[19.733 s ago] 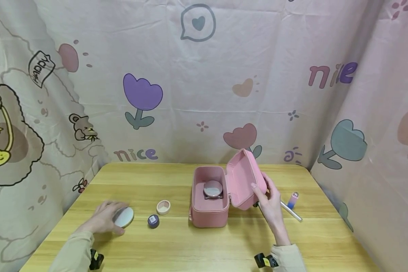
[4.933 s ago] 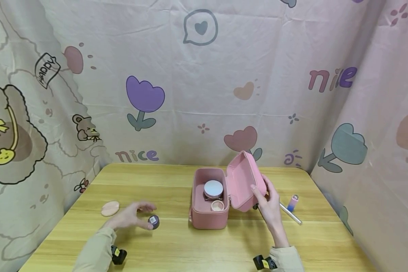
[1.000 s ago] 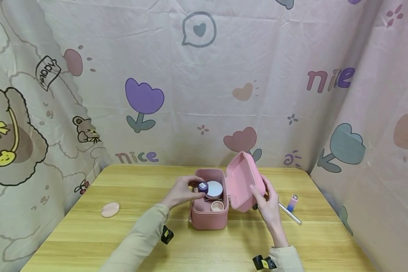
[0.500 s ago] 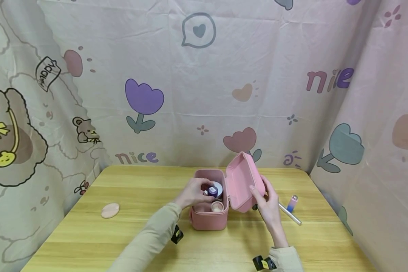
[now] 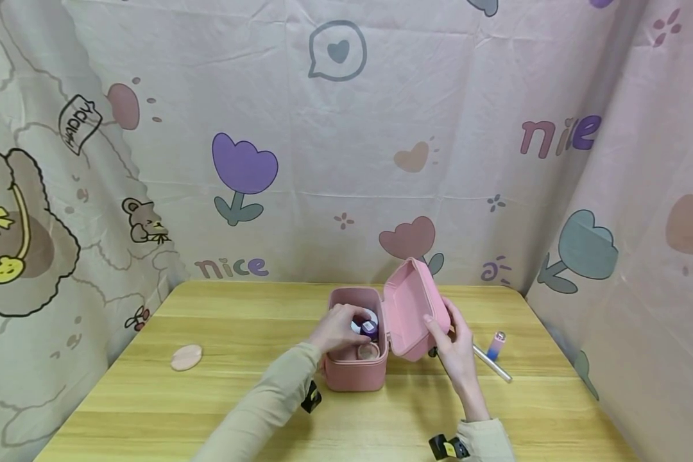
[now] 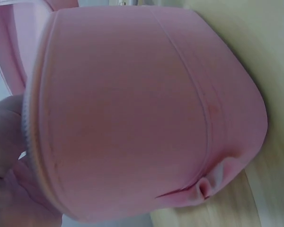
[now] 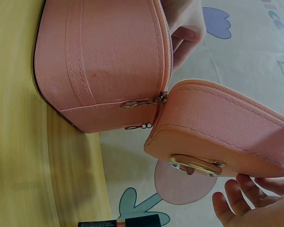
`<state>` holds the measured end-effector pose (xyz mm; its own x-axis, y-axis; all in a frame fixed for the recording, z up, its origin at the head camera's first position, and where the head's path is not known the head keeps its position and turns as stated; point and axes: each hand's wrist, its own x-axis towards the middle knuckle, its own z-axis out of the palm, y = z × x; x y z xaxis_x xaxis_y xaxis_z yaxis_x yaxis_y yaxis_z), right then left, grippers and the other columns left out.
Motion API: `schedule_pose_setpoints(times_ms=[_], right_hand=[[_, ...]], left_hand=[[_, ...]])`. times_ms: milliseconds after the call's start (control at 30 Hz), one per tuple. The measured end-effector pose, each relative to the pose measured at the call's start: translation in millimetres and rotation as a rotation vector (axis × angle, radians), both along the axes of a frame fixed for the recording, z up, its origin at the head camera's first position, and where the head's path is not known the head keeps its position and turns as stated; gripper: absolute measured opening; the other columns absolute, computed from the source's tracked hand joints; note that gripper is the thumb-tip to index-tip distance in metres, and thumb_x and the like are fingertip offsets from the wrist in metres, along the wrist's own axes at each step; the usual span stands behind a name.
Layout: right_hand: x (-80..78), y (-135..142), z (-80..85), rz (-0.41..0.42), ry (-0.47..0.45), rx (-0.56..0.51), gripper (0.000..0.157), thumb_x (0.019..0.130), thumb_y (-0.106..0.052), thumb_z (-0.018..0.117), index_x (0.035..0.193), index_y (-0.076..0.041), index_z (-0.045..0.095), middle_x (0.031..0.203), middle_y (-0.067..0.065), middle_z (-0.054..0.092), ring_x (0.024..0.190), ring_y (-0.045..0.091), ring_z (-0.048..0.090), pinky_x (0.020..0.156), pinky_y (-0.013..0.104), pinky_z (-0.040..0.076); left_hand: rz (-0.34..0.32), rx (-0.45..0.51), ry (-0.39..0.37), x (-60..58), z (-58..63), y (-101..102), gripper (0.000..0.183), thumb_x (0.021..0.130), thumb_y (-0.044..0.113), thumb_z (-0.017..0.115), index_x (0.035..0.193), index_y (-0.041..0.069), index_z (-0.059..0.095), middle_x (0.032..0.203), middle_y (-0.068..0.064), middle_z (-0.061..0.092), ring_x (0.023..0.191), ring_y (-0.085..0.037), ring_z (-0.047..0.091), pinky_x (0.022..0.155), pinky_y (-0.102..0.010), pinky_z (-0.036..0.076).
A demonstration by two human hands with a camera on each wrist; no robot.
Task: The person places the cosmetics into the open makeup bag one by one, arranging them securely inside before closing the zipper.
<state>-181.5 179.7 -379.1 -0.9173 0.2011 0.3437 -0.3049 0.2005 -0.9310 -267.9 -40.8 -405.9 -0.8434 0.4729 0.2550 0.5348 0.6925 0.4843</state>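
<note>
The pink zippered cosmetic case (image 5: pixel 355 377) stands open on the table. My left hand (image 5: pixel 337 328) reaches over its rim and pinches a small dark purple jar (image 5: pixel 369 329) inside. Beneath and behind the jar lies a round white-topped compact (image 5: pixel 372 316), partly hidden. A small round pan of pale makeup (image 5: pixel 368 351) sits near the case's front wall. My right hand (image 5: pixel 455 337) holds the tilted lid (image 5: pixel 410 308) by its outer side; in the right wrist view its fingers (image 7: pixel 248 189) lie against the lid's top, near the metal-fitted handle (image 7: pixel 195 164).
A flat pale pink puff (image 5: pixel 187 357) lies on the left of the wooden table (image 5: pixel 248 410). Right of the case, a silver tube (image 5: pixel 493 363) lies beside a pink-and-blue tube (image 5: pixel 496 345). Printed curtain (image 5: pixel 323 128) encloses the back and sides.
Earlier, the white compact and the makeup pan went from the table into the case. My left hand then picked up the purple jar and has lowered it inside. My right hand stays on the lid.
</note>
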Motion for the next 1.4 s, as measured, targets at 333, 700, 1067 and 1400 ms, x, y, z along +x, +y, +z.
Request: schedule_pose_setpoints(times_ms=[333,700,1067,1400], right_hand=[[-12.8,7,-17.7,0.01,0.014,-0.003,0.054,0.084,-0.017,0.061,0.133,-0.015,0.039,0.125,0.009,0.049,0.101,0.006,0.049,0.077,0.015,0.048],[-12.7,7,-16.6,0.002,0.023,-0.003,0.053,0.084,-0.021,0.061,0.132,-0.018,0.041,0.124,0.008,0.049,0.103,0.009,0.049,0.077,0.014,0.049],[-12.5,7,-17.7,-0.001,0.026,0.001,0.052,0.084,-0.021,0.061,0.132,-0.017,0.041,0.123,0.008,0.05,0.102,0.009,0.05,0.078,0.015,0.048],[-12.8,8,-18.0,-0.01,0.016,0.006,0.053,0.083,-0.023,0.062,0.132,-0.017,0.041,0.123,0.008,0.05,0.102,0.009,0.05,0.077,0.014,0.048]], left_hand=[[0.043,-0.085,0.043,-0.9,-4.7,7,0.025,0.064,0.026,0.075,0.088,0.021,0.069,0.083,0.008,0.069,0.076,-0.011,0.061,0.067,-0.023,0.047],[0.077,-0.116,0.154,-5.8,-6.8,5,0.022,0.067,0.021,0.071,0.089,0.02,0.07,0.083,0.006,0.07,0.075,-0.011,0.061,0.069,-0.026,0.048],[0.116,0.013,0.109,-1.0,-6.8,-9,0.025,0.074,0.021,0.066,0.099,0.018,0.068,0.091,0.006,0.069,0.083,-0.012,0.062,0.074,-0.027,0.048],[0.075,0.372,0.091,3.6,-9.4,-21,0.025,0.078,0.008,0.063,0.103,0.004,0.063,0.099,-0.009,0.064,0.094,-0.025,0.06,0.085,-0.038,0.05]])
